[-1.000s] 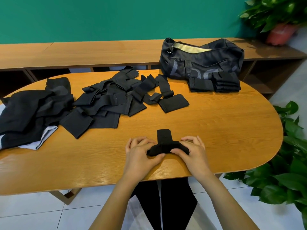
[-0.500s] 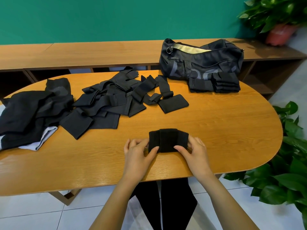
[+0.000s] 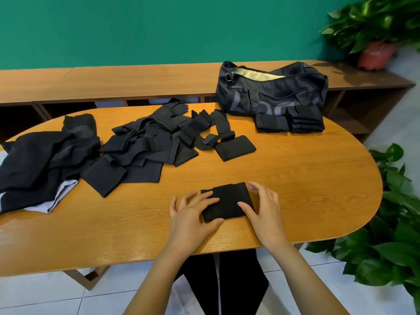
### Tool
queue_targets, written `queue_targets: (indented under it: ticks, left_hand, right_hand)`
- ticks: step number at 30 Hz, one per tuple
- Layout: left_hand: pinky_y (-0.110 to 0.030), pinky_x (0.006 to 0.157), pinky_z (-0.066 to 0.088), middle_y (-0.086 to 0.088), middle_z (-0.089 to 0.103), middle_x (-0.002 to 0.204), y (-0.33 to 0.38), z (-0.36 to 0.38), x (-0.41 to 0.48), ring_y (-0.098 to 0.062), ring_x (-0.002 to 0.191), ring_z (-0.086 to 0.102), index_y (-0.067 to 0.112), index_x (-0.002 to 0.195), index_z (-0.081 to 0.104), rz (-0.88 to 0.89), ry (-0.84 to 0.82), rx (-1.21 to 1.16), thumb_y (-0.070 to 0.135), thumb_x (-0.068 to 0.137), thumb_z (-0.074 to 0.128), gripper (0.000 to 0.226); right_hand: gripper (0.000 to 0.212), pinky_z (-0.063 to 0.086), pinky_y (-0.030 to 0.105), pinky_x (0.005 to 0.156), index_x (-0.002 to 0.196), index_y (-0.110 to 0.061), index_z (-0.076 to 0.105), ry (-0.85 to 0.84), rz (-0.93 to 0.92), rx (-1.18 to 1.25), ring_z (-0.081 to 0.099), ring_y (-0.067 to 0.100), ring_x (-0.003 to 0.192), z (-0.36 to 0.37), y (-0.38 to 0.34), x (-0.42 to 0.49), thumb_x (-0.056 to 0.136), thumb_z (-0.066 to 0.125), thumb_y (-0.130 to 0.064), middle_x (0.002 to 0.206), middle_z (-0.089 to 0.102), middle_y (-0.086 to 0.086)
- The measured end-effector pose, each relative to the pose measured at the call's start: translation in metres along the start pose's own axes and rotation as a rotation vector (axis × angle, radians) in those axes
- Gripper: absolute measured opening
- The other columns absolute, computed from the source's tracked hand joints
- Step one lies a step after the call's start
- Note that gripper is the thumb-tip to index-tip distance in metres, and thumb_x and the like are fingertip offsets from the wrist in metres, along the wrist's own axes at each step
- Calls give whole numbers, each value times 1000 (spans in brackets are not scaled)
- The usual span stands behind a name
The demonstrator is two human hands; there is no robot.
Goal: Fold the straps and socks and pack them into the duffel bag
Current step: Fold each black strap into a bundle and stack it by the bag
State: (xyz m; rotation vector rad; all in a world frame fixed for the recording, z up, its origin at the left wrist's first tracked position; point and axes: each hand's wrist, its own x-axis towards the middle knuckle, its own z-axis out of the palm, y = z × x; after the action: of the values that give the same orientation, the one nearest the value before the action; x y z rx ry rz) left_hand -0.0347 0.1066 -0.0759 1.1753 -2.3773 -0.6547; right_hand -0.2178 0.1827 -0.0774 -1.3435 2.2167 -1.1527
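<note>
Folded strap: I see a black folded strap (image 3: 228, 202) lying flat on the counter (image 3: 306, 178) at 6 o'clock, close to the near edge. A narrower band crosses its middle.
Left hand: my view shows the left hand (image 3: 193, 214) laid on the strap's 9 o'clock side. Its fingers are spread and nearly straight on the cloth, and its thumb runs along the near edge. It grips nothing.
Right hand: the right hand (image 3: 264, 210) sits at the strap's 3 o'clock side with its thumb resting on top. Its fingers are loosely bent past the far right corner, relaxed rather than clenched.
Duffel bag: the dark duffel bag (image 3: 272, 92) stands at 1 o'clock on the far edge of the counter. It is unzipped and its pale lining shows.
Folded stacks: two folded stacks (image 3: 289, 120) of black straps sit side by side, touching the bag's near side.
Loose straps: a tangle of loose straps (image 3: 147, 146) spreads from 10 to 12 o'clock, well apart from the hands.
Dark heap: a dark heap (image 3: 38, 162) lies at 9 o'clock with a pale grey piece under it. It seems to be socks, but I cannot tell piece from piece.
Surroundings: a low wooden shelf (image 3: 136, 80) runs behind the counter under a green wall, and a leafy plant (image 3: 397, 235) stands at 4 o'clock.
</note>
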Motion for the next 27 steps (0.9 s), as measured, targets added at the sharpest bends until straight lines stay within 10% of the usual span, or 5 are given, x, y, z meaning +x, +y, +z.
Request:
queue_targets:
  ticks: [5, 8, 16, 23, 27]
  left_hand:
    - [-50, 116, -2, 28, 38, 145, 6, 0, 7, -8, 136, 21, 47, 133, 51, -49, -24, 65, 58, 91, 47, 44]
    - [-55, 115, 0, 24, 43, 143, 11, -1, 24, -10, 132, 27, 45, 130, 55, -93, -21, 46, 56, 95, 40, 39]
    - [-50, 118, 1, 20, 46, 141, 22, -7, 84, -10, 132, 32, 43, 133, 53, -34, 37, 25, 57, 95, 33, 45]
    - [-48, 118, -10, 13, 32, 154, 28, 2, 156, -9, 145, 17, 35, 149, 32, 32, -36, 144, 55, 99, 21, 55]
    - [-55, 115, -15, 17, 22, 158, 3, 30, 170, -9, 148, 2, 37, 150, 28, 77, -41, 407, 71, 78, -23, 95]
  right_hand:
    - [19, 34, 47, 108, 107, -33, 49, 30, -65, 72, 35, 4, 126, -1, -2, 0, 93, 54, -46, 128, 44, -20]
    - [35, 17, 39, 114, 90, -35, 58, -33, -251, -132, 23, 1, 135, -3, -2, -1, 91, 35, -61, 141, 38, -24]
    - [55, 8, 39, 119, 119, -24, 68, -61, -530, -694, 42, 11, 133, -25, -13, 47, 100, 26, -54, 143, 50, -11]
    - [64, 3, 43, 120, 139, -14, 52, 90, -323, -816, 23, 23, 145, -71, -5, 147, 101, 21, -56, 160, 22, -9]
    - [65, -1, 44, 122, 149, -13, 37, -30, -186, -943, 7, 21, 149, -84, 16, 201, 102, 20, -54, 163, -1, -10]
